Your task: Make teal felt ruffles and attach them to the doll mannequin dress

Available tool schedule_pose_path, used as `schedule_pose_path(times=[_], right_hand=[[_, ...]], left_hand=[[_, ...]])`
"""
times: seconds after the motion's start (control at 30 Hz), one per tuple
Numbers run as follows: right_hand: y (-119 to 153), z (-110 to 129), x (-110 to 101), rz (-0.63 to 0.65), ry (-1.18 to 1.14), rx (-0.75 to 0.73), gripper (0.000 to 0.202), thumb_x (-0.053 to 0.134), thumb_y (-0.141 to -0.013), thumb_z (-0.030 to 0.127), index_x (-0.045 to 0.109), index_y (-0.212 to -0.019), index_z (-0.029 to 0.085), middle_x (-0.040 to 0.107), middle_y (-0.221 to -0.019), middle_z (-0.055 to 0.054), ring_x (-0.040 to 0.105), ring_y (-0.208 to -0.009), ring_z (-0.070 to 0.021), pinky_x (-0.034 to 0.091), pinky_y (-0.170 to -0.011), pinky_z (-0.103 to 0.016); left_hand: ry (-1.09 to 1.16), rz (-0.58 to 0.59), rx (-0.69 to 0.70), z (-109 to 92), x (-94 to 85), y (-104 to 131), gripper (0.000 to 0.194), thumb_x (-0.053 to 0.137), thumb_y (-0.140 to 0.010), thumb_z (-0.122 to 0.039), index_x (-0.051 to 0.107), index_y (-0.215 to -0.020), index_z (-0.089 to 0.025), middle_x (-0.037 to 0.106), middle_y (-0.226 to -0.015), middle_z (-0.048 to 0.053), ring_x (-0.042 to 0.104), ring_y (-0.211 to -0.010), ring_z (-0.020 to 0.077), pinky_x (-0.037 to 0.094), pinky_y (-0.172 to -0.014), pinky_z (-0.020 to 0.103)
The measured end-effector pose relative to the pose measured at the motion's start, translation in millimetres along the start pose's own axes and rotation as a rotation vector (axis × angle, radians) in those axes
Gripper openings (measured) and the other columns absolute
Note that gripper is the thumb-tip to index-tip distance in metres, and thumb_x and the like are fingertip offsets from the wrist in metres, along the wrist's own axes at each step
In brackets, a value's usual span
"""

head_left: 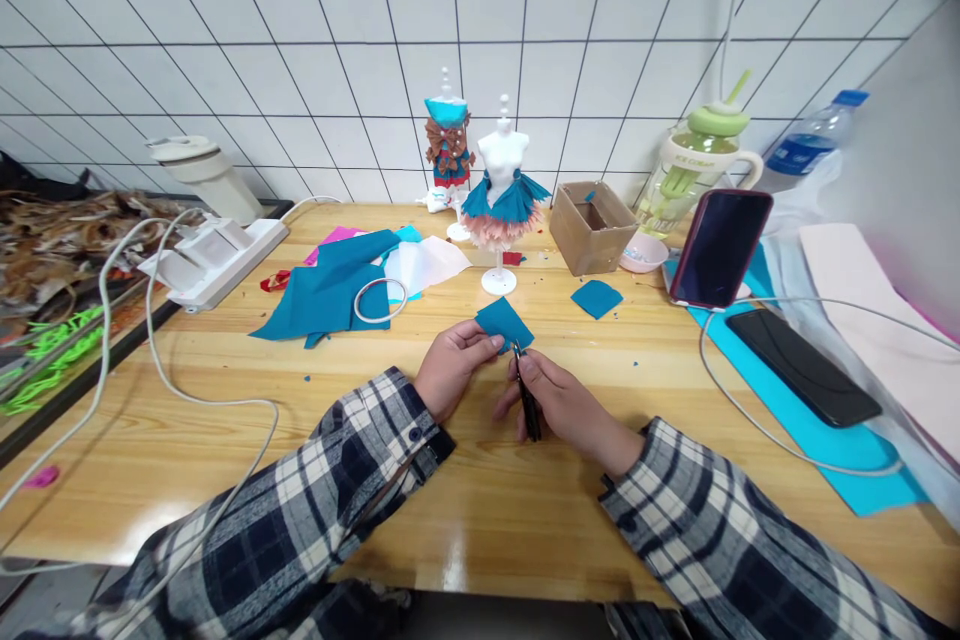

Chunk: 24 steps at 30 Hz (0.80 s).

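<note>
My left hand [459, 365] pinches the left edge of a small teal paper piece [505, 321] between thumb and fingers. Black-handled scissors [528, 400] are in my right hand [559, 400], their tip at the lower edge of that piece. Just behind stands a white mannequin [504, 160] wearing a teal and pink ruffled skirt [504, 210]. Another teal piece [597, 299] lies flat to its right. Larger teal sheets [330, 290] lie to the left, partly under a white ring [360, 305].
A second dressed mannequin [448, 150], a cardboard box [592, 235] and a pink bowl [643, 253] stand at the back. A propped phone [721, 245], a flat phone [802, 365] and a cable are at right. A power strip [225, 265] and cables are at left.
</note>
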State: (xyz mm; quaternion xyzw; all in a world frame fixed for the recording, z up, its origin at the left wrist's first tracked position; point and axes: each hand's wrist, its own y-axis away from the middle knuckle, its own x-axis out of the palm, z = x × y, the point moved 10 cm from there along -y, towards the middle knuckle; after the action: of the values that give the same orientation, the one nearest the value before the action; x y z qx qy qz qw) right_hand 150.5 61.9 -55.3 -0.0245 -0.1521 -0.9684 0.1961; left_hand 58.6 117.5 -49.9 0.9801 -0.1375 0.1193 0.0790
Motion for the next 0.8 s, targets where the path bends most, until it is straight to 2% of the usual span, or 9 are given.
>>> schedule_pose_path(times=[0.13, 0.63, 0.8], right_hand=[[-1.3, 0.7, 0.3, -0.004, 0.018, -0.007, 0.043, 0.038, -0.086, 0.068, 0.037, -0.086, 0.025, 0.068, -0.07, 0.0, 0.056, -0.042, -0.0149, 0.042, -0.043, -0.029], [-2.4, 1.8, -1.5, -0.025, 0.013, -0.017, 0.038, 0.04, -0.088, 0.063, 0.036, -0.084, 0.025, 0.067, -0.072, 0.001, 0.055, -0.042, -0.0138, 0.04, -0.044, -0.028], [-3.6, 5.3, -7.1, -0.055, 0.077, -0.074, 0.039, 0.037, -0.088, 0.063, 0.039, -0.086, 0.024, 0.06, -0.063, 0.004, 0.05, -0.041, -0.0113, 0.037, -0.041, -0.025]], left_hand=[[0.001, -0.01, 0.012, -0.3, -1.2, 0.0, 0.021, 0.074, -0.073, -0.031, 0.069, -0.085, -0.015, 0.071, -0.084, 0.005, 0.062, -0.078, 0.0165, 0.046, -0.079, 0.031], [0.031, 0.034, 0.01, -4.5, 7.1, 0.9, 0.022, 0.074, -0.073, -0.03, 0.068, -0.088, -0.015, 0.072, -0.09, 0.006, 0.064, -0.082, 0.0175, 0.046, -0.082, 0.031], [0.064, 0.104, 0.045, -11.7, 14.8, 5.0, 0.023, 0.074, -0.074, -0.029, 0.068, -0.09, -0.014, 0.071, -0.094, 0.006, 0.063, -0.085, 0.0184, 0.046, -0.086, 0.032]])
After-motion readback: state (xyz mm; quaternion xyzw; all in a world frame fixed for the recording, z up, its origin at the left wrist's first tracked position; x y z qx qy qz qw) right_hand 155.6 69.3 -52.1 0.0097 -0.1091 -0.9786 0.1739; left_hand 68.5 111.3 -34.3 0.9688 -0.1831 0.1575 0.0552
